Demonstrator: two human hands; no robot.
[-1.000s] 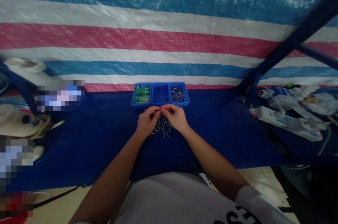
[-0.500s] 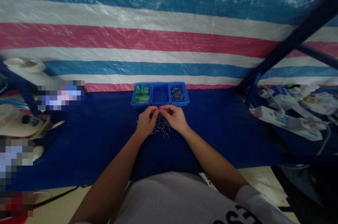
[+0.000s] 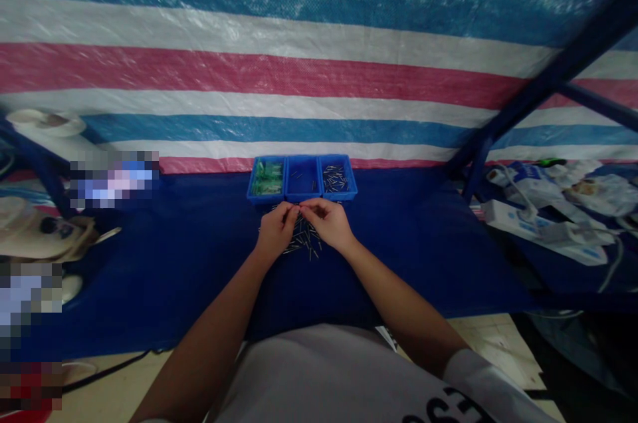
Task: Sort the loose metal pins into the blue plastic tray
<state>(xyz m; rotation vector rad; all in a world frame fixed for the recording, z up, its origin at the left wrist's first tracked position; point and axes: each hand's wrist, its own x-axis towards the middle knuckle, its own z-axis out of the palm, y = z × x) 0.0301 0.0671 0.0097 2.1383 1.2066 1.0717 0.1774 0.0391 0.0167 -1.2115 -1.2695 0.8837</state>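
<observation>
My left hand and my right hand meet fingertip to fingertip just in front of the blue bins. Both are closed in a pinch, and whatever lies between the fingertips is too small to make out. Below and between them is a loose pile of thin metal pins on the blue table. The left bin holds green, clear-looking small pieces. In the middle bin lie a few thin pins. Many short metal pins fill the right bin.
A blue table surface stretches to both sides. At the right stand a blue metal frame post, a white power strip and plastic bags. A white roll is at the left. A striped tarp hangs behind.
Both hands stay in nearly the same place, with only a slight shift at the pinched fingertips. The bins and the pile look unchanged.
</observation>
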